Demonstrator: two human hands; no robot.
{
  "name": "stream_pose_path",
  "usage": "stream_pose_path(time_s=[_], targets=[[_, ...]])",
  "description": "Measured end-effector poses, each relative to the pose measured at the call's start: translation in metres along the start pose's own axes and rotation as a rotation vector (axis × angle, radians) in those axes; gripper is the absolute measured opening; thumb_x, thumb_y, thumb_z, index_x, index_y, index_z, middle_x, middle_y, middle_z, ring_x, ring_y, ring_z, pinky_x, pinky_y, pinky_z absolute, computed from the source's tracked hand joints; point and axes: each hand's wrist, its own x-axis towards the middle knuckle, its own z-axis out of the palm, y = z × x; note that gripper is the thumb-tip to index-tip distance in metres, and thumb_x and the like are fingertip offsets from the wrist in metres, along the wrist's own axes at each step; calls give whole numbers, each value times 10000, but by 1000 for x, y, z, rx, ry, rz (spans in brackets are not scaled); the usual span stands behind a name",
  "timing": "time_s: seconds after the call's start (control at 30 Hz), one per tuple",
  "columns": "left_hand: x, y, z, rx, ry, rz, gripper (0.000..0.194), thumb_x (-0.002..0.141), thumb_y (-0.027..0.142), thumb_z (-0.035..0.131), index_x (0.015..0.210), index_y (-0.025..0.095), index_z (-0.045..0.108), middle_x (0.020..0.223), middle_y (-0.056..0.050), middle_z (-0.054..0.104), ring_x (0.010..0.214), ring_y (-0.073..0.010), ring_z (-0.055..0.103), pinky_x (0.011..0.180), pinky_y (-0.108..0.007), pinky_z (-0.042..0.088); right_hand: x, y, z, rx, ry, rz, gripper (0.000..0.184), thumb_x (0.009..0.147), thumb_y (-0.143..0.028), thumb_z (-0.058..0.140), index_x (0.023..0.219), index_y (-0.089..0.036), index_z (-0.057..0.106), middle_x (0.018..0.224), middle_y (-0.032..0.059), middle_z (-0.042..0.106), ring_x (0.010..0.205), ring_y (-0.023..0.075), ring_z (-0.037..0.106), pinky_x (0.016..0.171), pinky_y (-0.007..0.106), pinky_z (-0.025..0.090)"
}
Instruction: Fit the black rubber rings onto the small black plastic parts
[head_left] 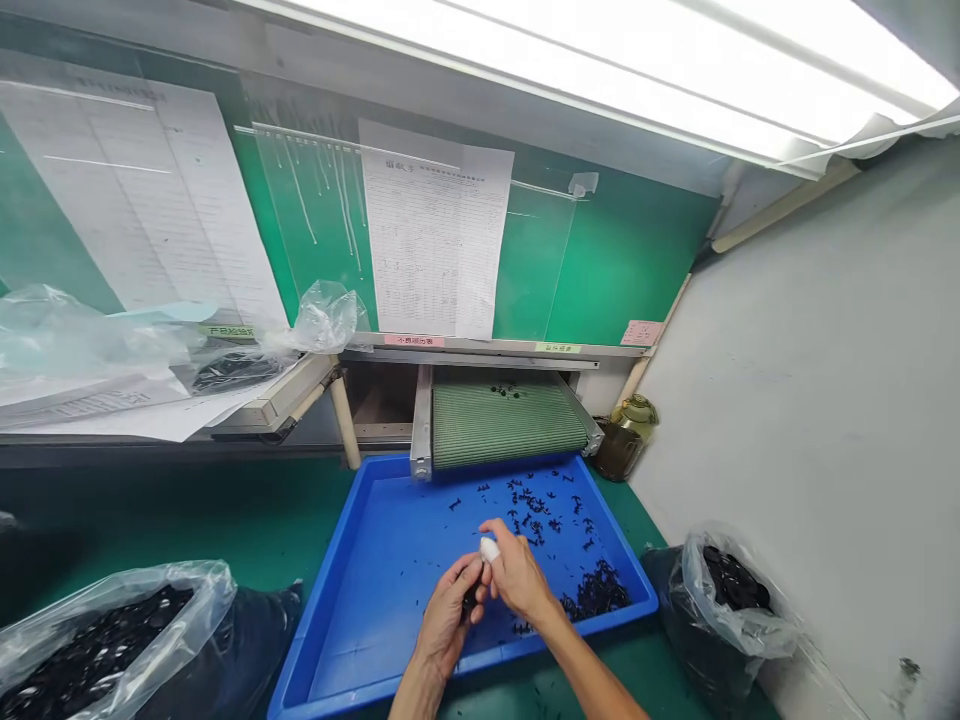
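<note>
Head view: a left hand (448,620) and a right hand (517,578) are held close together above the near half of a blue tray (375,570). A black part (471,600) is gripped in the left hand, with the fingers curled around it. The right hand is partly closed, and a white piece (488,549) is pinched at its fingertips, just above the black part; whether that piece is a separate object or a finger covering cannot be told.

More black parts (532,510) are scattered across the tray, and a heap (596,592) is piled near its right side. A green mesh conveyor (502,425) is set with its end over the far edge of the tray, and a few black parts are carried on it. An open bag of black parts (97,640) is placed at near left, and another bag (727,600) at near right. A bottle (626,440) is stood beyond the tray's far right corner. Printed sheets (435,230) are hung on a green board at the far side.
</note>
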Motion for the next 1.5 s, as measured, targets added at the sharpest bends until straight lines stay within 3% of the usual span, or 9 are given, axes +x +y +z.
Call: stream_pose_path(time_s=[0.17,0.3,0.5,0.63,0.77,0.93,1.13,1.33,1.5], targets=[[2,2,0,-242,204,-32,141,725,161,677,851,120,628,735,-22,634,520,-57,561,376,-114,377,-16,17,-13,-67,49,94,245,792,-161,383,959,-220,553,562,-53,597,498,123,526,546,224,363],[3,4,-6,-369,219,-22,147,818,244,596,875,110,616,775,-59,634,582,-86,597,410,-136,412,-29,37,-21,-159,47,92,186,807,-201,390,840,-224,572,578,-25,586,560,146,534,586,245,358],[-1,6,-8,-471,158,2,263,876,383,516,859,130,587,754,-52,610,643,-103,604,502,-171,478,-50,56,-31,-248,153,15,380,766,-136,350,1067,-205,570,1070,96,628,947,213,579,809,342,439],[-6,1,-6,-461,133,14,188,821,308,618,828,128,566,699,-19,560,545,-66,538,394,-115,361,-81,57,-33,-222,279,-29,356,865,-296,338,1141,-196,541,1187,124,577,1091,250,545,941,413,423],[-11,-2,-8,-425,102,32,190,767,244,689,823,99,580,630,17,488,412,-19,364,317,-105,182,-125,63,-19,-186,159,-81,307,865,-384,412,1088,-266,588,1118,58,645,1019,232,609,880,360,488],[-16,1,-11,-395,89,52,322,787,409,657,692,137,514,543,62,374,368,-12,240,303,-112,110,-174,61,15,-326,-131,-128,369,765,-151,444,1065,-276,620,1113,43,639,1022,223,585,856,326,473],[-18,7,-6,-273,20,-7,447,844,501,526,575,168,399,482,84,286,323,-7,184,298,-117,81,-192,61,42,-416,55,-2,462,713,12,388,1027,-251,602,1048,37,604,933,204,519,805,325,387],[-9,-6,28,-59,-29,-78,205,801,318,558,679,168,492,452,108,285,290,-16,186,283,-128,75,-193,78,58,-409,280,57,359,673,15,470,899,-244,572,946,-10,571,868,163,484,775,272,370],[5,-32,102,110,-121,-82,172,715,292,628,784,171,525,495,110,335,326,-23,236,298,-136,108,-193,89,68,-453,404,28,265,752,-7,439,881,-220,527,892,17,574,824,181,491,772,307,385]])
